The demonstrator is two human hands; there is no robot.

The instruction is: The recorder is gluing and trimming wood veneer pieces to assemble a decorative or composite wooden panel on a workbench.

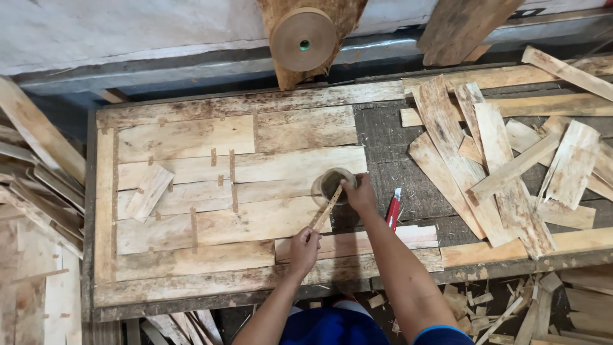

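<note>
Worktable [105,211] carries a sheet of thin veneer strips [191,191] laid edge to edge, seams bridged by short brown paper tape patches [232,166]. Near the sheet's right edge both hands work a strip of brown tape [326,211] — the left hand [304,248] is closed on its lower end, pinched between thumb and fingers, and the right hand [359,193] presses the upper end down into a small round cup [333,185], fingertips bent over the rim; contents of the cup not discernible, possibly water or paste. Judgement: the strip wants to be kept taut between the two hands so it wets evenly without curling, then dropped square across a seam. Large roll of brown tape [304,38] hangs above the far edge of the table, well apart from the hands. Right of the sheet lies a loose heap of veneer offcuts [485,160], overlapping at all angles, on the bare dark part of the table. One loose small piece [149,190] sits tilted on top of the joined sheet at left. A red-handled utility knife [393,209] lies just beside the right forearm — near enough that the arm could knock it. More scrap slivers [504,306] litter the floor at lower right.
</note>
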